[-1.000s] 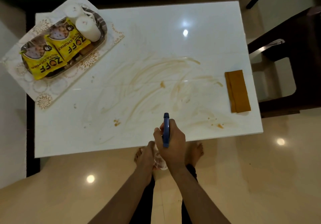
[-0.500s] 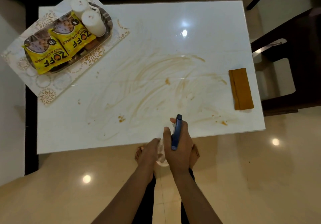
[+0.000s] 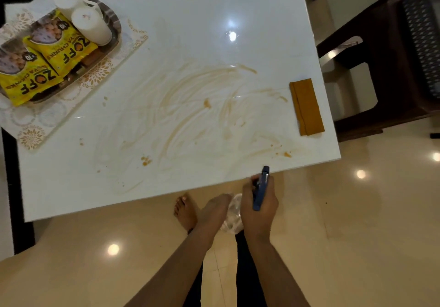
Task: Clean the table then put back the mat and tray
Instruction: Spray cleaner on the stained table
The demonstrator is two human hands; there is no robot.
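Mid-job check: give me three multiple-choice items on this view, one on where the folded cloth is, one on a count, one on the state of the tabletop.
1. Where is the folded brown cloth?
A. on the tray
B. near the table's right edge
C. on the floor

2. How many yellow packets lie on the tray?
A. two
B. four
C. none

3. What state is the table in?
A. wiped spotless
B. covered by the mat
C. smeared with brown streaks

Answers: 1 B, it lies flat by the right edge; 2 A, two packets sit side by side beside the white cups; 3 C, brown smears cross the middle while the mat sits at the far left corner.
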